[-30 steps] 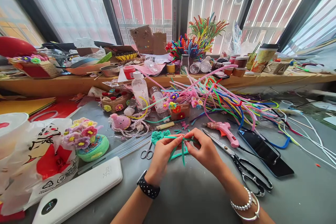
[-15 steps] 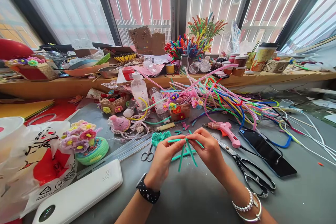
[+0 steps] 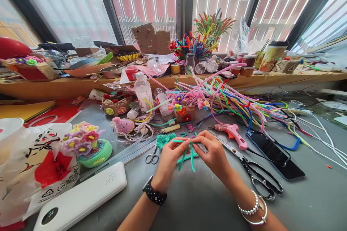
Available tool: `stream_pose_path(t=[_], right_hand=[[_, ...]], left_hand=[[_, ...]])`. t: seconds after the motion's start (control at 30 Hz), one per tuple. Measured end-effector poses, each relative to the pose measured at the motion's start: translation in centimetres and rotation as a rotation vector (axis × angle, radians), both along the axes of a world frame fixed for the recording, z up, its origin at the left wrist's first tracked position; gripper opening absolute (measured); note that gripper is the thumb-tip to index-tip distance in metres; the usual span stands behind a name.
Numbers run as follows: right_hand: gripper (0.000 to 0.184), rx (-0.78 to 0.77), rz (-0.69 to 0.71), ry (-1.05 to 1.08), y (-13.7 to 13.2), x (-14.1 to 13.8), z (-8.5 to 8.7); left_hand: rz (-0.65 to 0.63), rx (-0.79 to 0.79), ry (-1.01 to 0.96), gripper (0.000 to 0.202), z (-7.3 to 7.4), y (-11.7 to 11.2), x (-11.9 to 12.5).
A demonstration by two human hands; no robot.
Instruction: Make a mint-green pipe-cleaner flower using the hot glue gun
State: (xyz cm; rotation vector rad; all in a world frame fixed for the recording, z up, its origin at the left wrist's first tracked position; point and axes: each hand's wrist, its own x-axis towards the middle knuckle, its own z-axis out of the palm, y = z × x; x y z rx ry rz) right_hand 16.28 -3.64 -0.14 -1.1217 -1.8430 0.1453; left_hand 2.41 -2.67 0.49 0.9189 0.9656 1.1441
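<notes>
Between my two hands are teal pipe cleaners (image 3: 192,158) that cross at the fingertips, with two ends hanging down. My left hand (image 3: 171,155) is closed in a pinch on them from the left. From the right, my right hand (image 3: 213,151) pinches them near the same crossing, fingers bent. Another teal length lies on the table just behind the hanging ends. A teal fuzzy piece (image 3: 164,140) rests beyond my left hand, beside small scissors (image 3: 152,157). Short teal offcuts (image 3: 183,134) lie past my fingertips.
Large black-handled scissors (image 3: 261,177), a pink glue gun (image 3: 230,132) and a phone (image 3: 275,155) lie to the right. A white power bank (image 3: 86,195) and a pipe-cleaner flower pot (image 3: 94,153) stand left. Behind are a bottle (image 3: 143,92) and a heap of pipe cleaners (image 3: 235,103).
The hanging teal ends have swung left and now point more steeply down. My fingers have shifted slightly around the crossing, still pinching it.
</notes>
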Motion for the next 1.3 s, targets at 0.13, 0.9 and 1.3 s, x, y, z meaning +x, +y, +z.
stream_pose_path(t=[0.13, 0.9, 1.3], right_hand=[[0.012, 0.117, -0.031, -0.092, -0.06, -0.17, -0.38], [0.021, -0.233, 0.036, 0.281, 0.01, -0.72, -0.30], [0.028, -0.361, 0.013, 0.404, -0.20, -0.91, -0.04]], left_hand=[[0.063, 0.031, 0.002, 0.020, 0.05, -0.07, 0.02], [0.129, 0.331, 0.257, 0.016, -0.18, -0.48, 0.22], [0.134, 0.434, 0.358, 0.014, -0.33, -0.46, 0.12]])
